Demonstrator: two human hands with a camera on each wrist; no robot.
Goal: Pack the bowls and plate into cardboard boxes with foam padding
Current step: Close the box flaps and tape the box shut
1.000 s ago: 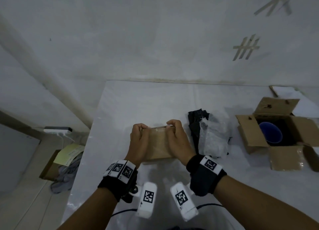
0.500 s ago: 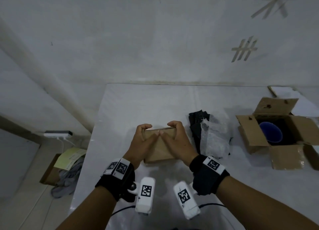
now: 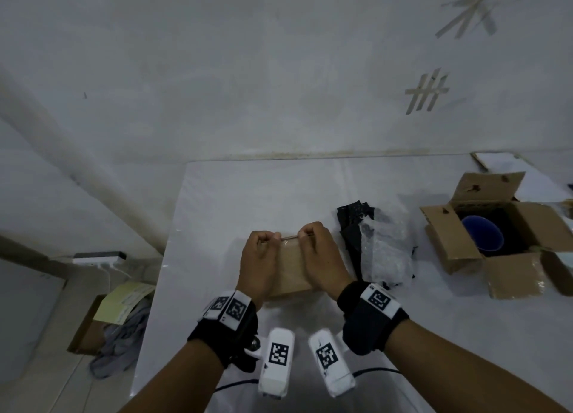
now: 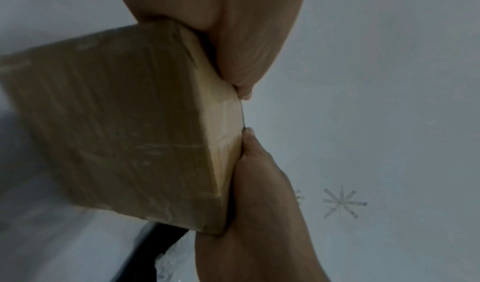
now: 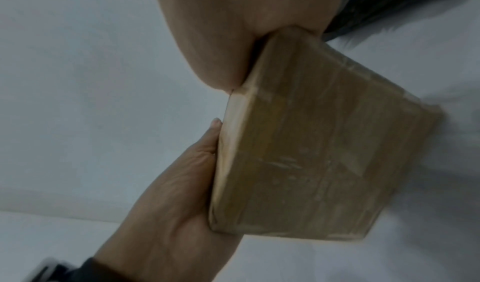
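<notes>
Both hands — the left hand (image 3: 259, 265) and right hand (image 3: 322, 262) — curl their fingers over the far edge of the taped cardboard box (image 3: 291, 271), at table centre, 9 o'clock from the foam sheets (image 3: 387, 251). The tape looks slippery, the walls stiff — better hold the edges.

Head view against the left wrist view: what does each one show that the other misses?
Only the head view shows the open cardboard box with a blue bowl inside, the black foam, the bubble wrap and the table. Only the left wrist view shows the small taped box's glossy side face up close. Both show the left hand and right hand gripping that box's top edge.
</notes>
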